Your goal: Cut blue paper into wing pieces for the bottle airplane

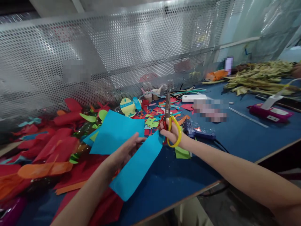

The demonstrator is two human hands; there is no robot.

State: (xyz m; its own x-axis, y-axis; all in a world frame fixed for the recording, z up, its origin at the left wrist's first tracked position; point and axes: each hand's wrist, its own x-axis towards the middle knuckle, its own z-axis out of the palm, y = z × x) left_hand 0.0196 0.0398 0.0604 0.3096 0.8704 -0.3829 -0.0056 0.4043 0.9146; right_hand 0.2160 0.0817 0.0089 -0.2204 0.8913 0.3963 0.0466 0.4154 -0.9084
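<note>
My right hand [172,131] is closed around a pair of scissors [167,108] with yellow and red handles, blades pointing up and away from me. Its fingertips also pinch the upper end of a blue strip of felt or foam sheet [138,168], which slants down toward me. Behind the strip's left edge is my left hand [127,149], thumb and a finger stretched out, the other fingers partly hidden. A larger blue sheet [117,130] lies just beyond the left hand.
Red sheets and cut pieces [62,141] pile up at left, with an orange piece [45,169]. Small scraps [151,121] lie beyond my hands. A blue glue gun [202,135], magenta power strip [270,113] and dried stalks [261,75] are at right. A perforated metal screen [141,47] stands behind.
</note>
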